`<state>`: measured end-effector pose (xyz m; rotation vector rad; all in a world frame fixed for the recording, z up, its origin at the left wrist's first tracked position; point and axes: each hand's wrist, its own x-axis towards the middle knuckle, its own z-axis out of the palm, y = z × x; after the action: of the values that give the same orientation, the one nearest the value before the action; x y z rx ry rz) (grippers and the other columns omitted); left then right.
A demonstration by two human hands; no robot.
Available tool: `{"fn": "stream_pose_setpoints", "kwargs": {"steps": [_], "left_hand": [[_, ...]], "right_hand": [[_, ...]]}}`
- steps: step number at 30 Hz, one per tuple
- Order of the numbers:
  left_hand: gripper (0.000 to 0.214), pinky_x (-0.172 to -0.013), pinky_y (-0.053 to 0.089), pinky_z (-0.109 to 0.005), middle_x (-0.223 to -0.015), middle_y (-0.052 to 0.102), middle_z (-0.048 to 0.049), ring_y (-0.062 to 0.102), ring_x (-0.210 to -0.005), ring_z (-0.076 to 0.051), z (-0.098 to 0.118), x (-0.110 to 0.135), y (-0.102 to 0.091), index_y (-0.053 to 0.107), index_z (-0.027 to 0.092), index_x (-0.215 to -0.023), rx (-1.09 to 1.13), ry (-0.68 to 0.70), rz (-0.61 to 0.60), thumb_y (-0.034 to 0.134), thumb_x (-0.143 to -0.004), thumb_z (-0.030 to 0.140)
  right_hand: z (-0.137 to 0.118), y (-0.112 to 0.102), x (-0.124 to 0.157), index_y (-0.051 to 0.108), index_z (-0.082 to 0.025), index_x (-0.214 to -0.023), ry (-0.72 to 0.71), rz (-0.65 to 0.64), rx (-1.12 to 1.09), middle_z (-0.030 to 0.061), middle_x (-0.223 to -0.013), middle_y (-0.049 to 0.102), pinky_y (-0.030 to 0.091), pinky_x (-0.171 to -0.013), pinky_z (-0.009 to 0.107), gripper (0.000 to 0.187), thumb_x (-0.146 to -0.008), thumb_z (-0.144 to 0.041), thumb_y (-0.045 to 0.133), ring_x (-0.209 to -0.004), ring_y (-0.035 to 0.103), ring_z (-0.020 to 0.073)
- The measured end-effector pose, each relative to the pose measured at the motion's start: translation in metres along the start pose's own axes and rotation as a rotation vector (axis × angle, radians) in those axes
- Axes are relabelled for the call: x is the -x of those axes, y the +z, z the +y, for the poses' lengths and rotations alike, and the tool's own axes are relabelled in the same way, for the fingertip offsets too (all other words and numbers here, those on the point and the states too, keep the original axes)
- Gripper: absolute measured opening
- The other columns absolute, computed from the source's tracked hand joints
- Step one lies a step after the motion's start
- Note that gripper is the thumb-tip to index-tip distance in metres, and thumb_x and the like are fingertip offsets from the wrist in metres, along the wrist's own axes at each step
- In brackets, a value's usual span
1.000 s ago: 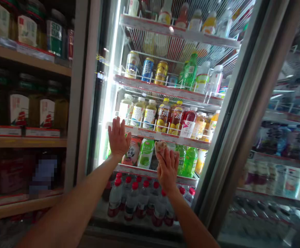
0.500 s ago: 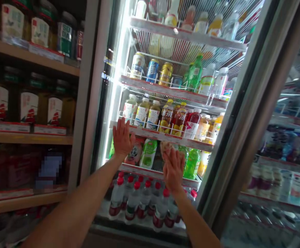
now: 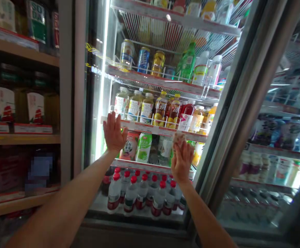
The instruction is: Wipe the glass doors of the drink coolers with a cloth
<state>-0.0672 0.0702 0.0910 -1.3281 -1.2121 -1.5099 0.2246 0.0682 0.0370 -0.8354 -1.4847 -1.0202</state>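
The right hand (image 3: 183, 162) held a cloth (image 3: 179, 138) against the glass door (image 3: 155, 155), its fingers laid over it; how tightly they gripped could not be told. The cloth was crumpled and soft-looking, pale with brownish-pink blotches, its upper part showing above the fingertips, a little blurred. The left hand (image 3: 115, 132) was bare and flat, fingers upright and thumb out, its palm turned to the pane.

The door was smooth and clear, flecked with bright reflections towards its left side. Behind it, between the hands, stood a rounded green-and-white bottle (image 3: 143, 148) and a peach-red one (image 3: 129, 146). Below were clear plastic bottles (image 3: 142, 193) with ridged red caps and dark red lower bands; above, yellow-capped bottles (image 3: 160, 108) and shiny metal cans (image 3: 143, 59) sat on white wire racks. A slim light strip (image 3: 103, 69) glowed at the left, a brushed-metal frame (image 3: 240, 120) slanted along the right, and farther left ran a wooden shelf (image 3: 23, 139).
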Motion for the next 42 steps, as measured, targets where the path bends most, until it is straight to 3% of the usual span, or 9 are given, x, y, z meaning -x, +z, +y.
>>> {"fn": "stream_pose_setpoints", "kwargs": {"steps": [5,12,14,20,24,27,33,38,42], "left_hand": [[0.061,-0.112,0.009,-0.045,-0.147,0.025,-0.0177,0.012,-0.139,-0.025,0.001,0.0,0.0,0.03,0.007,-0.138,0.011,0.005,0.01,0.031,-0.088,0.042],[0.061,-0.112,0.007,-0.045,-0.147,0.023,-0.0177,0.011,-0.14,-0.025,0.0,0.0,-0.001,0.029,0.007,-0.138,0.006,0.002,-0.008,0.03,-0.088,0.041],[0.061,-0.112,0.007,-0.045,-0.147,0.024,-0.0179,0.011,-0.14,-0.024,0.0,0.001,-0.001,0.03,0.007,-0.138,0.01,0.001,-0.009,0.031,-0.088,0.041],[0.061,-0.113,0.007,-0.045,-0.148,0.023,-0.0161,0.01,-0.14,-0.024,0.002,0.0,-0.002,0.03,0.009,-0.138,0.03,-0.022,-0.029,0.03,-0.088,0.042],[0.061,-0.112,0.008,-0.045,-0.148,0.024,-0.0159,0.011,-0.14,-0.024,0.002,0.0,-0.003,0.03,0.009,-0.138,0.041,-0.033,-0.033,0.032,-0.087,0.043],[0.06,-0.112,0.009,-0.045,-0.147,0.025,-0.0163,0.011,-0.139,-0.024,0.001,0.0,-0.002,0.031,0.009,-0.137,0.023,-0.021,-0.019,0.032,-0.087,0.042],[0.059,-0.112,0.01,-0.045,-0.146,0.026,-0.0187,0.011,-0.139,-0.024,0.0,0.001,-0.001,0.032,0.006,-0.137,-0.016,0.015,0.001,0.031,-0.088,0.04],[0.059,-0.112,0.011,-0.046,-0.145,0.027,-0.0188,0.013,-0.139,-0.025,-0.001,0.001,-0.002,0.032,0.007,-0.137,-0.013,0.014,0.01,0.031,-0.088,0.04],[0.059,-0.112,0.011,-0.046,-0.147,0.026,-0.0169,0.013,-0.139,-0.025,-0.002,0.001,-0.001,0.03,0.01,-0.138,0.008,0.015,0.017,0.032,-0.088,0.041]], "right_hand": [[0.041,-0.007,-0.008,0.044,-0.017,-0.132,0.272,0.206,0.063,0.0171,-0.145,0.029,0.029,-0.102,0.058,0.045,-0.087,-0.02,0.041,-0.133,0.029,0.031],[-0.037,0.013,-0.012,0.044,-0.022,-0.131,-0.107,-0.051,-0.086,0.0075,-0.149,0.025,0.021,-0.109,0.055,0.047,-0.084,-0.016,0.042,-0.137,0.021,0.0276],[-0.029,0.011,-0.019,0.044,-0.023,-0.131,-0.126,-0.043,-0.075,0.0074,-0.148,0.026,0.021,-0.11,0.054,0.047,-0.085,-0.017,0.042,-0.137,0.021,0.0266],[0.005,0.007,-0.035,0.04,-0.019,-0.134,0.12,0.139,0.009,0.0127,-0.148,0.026,0.022,-0.107,0.057,0.048,-0.086,-0.019,0.041,-0.137,0.022,0.0276],[-0.021,0.01,-0.025,0.039,-0.025,-0.135,-0.08,-0.031,-0.061,0.0077,-0.149,0.024,0.021,-0.11,0.054,0.05,-0.085,-0.018,0.042,-0.138,0.019,0.0255],[-0.012,0.007,-0.026,0.042,-0.025,-0.133,-0.137,-0.061,-0.057,0.0073,-0.147,0.03,0.022,-0.11,0.053,0.049,-0.085,-0.019,0.043,-0.137,0.021,0.0246],[0.029,0.008,-0.051,0.046,-0.018,-0.131,0.163,0.163,0.059,0.0128,-0.146,0.03,0.025,-0.105,0.057,0.045,-0.086,-0.023,0.041,-0.136,0.025,0.0292],[-0.006,0.01,-0.049,0.044,-0.023,-0.132,-0.081,0.016,-0.024,0.0085,-0.147,0.029,0.023,-0.109,0.053,0.046,-0.085,-0.019,0.041,-0.137,0.022,0.0257],[0.02,0.004,-0.058,0.042,-0.022,-0.133,-0.076,0.045,0.019,0.0093,-0.146,0.031,0.023,-0.108,0.053,0.048,-0.085,-0.02,0.042,-0.137,0.023,0.0255]]}}
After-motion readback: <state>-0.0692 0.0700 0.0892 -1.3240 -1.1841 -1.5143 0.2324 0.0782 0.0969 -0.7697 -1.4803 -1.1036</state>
